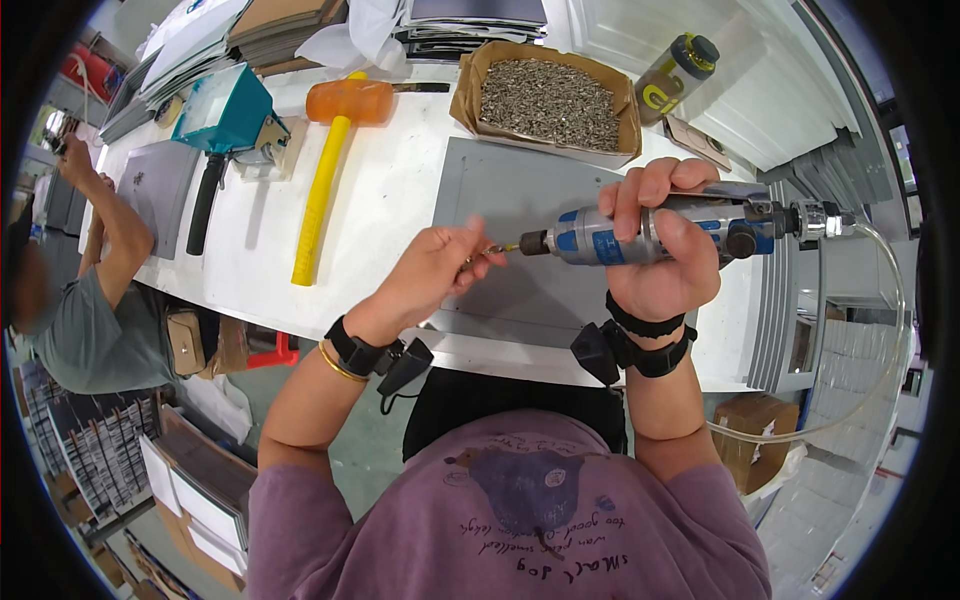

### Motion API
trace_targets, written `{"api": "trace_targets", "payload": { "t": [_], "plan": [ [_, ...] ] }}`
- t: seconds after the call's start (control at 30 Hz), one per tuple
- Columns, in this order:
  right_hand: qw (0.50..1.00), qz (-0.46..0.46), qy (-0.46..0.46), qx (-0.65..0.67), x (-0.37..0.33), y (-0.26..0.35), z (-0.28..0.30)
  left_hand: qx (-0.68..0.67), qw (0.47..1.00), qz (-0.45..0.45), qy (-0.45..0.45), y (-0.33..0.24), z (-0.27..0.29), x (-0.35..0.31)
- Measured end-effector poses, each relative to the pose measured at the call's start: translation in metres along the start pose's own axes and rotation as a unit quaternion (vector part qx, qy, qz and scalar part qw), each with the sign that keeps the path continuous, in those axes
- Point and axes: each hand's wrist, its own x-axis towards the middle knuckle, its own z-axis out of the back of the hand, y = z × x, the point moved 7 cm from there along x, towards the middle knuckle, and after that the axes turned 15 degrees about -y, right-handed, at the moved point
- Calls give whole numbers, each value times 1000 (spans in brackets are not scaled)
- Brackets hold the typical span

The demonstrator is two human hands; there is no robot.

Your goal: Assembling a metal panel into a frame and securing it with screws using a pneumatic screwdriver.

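Observation:
My right hand (668,262) is wrapped round a blue and silver air screwdriver (590,236), held level with its bit pointing left. At the bit's tip my left hand (425,270) pinches a small metal fastener (492,249); its exact kind is too small to make out. Both hands are above a flat grey sheet panel (490,312) on the white table. A clear air hose (897,290) runs from the tool's rear end and curves down at the right. Beyond the panel stands an open cardboard box (628,110) full of small metal fasteners (550,100).
A mallet (330,190) with orange head and yellow handle lies left of the panel. Further left are a teal hopper-like tool (225,110) and another grey panel (160,190). A bottle (678,78) and a phone (697,142) are back right. Another person (90,310) works at far left.

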Motion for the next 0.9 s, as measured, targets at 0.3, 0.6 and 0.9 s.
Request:
{"api": "trace_targets", "payload": {
  "t": [0.3, 0.6, 0.9],
  "plan": [
    [999, 3, 9, -40, 11, -24, 2, 264, 934, -240, -23, -22, 45, 30],
    [993, -16, 32, -117, 18, -64, -6, 595, 715, -364, -40, -31, 31, 25],
    [989, -26, 49, -140, 21, -89, -14, 621, 719, -308, -44, -23, 35, 29]
  ]
}}
